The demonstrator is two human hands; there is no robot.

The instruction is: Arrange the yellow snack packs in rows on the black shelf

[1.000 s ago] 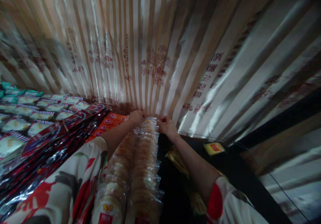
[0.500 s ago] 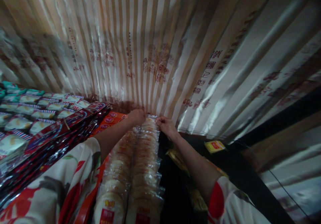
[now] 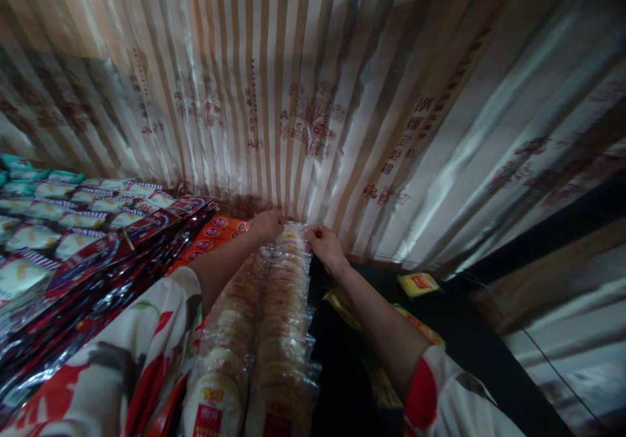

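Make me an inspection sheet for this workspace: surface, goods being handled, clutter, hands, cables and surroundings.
Surface: dark tabletop, showing mainly right of the wrapped rows.
Goods: clear-wrapped round cakes in two long rows, side by side.
Clutter: orange packaging, glossy dark-red packs and white packs to the left; yellow packet to the right, with more packs partly behind the right forearm.
Hands: left hand and right hand on either side of the right row's far end; grip too dim to tell.
Cables: thin dark line at lower right, possibly a cord.
Surroundings: pleated, striped sheet with reddish prints behind; dim light.
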